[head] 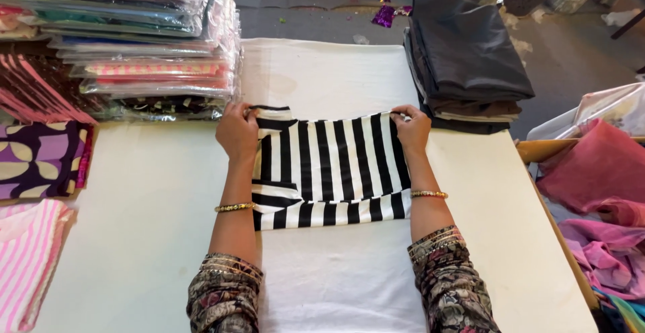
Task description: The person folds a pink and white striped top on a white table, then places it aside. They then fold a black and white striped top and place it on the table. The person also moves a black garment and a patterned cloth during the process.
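Observation:
A black-and-white striped garment (329, 168) lies folded into a rectangle in the middle of the white table (154, 192). My left hand (236, 130) pinches its far left corner, where a striped edge turns over. At the far right corner, my right hand (411, 128) grips the top edge of the fabric. Both wrists wear gold bangles, and the sleeves are dark with a floral print.
A tall stack of clothes in clear plastic bags (141, 44) stands at the back left. Folded dark fabric (463, 58) is piled at the back right. Patterned purple cloth (40, 158) and pink striped cloth (27, 259) lie left; pink fabrics (598, 192) lie right.

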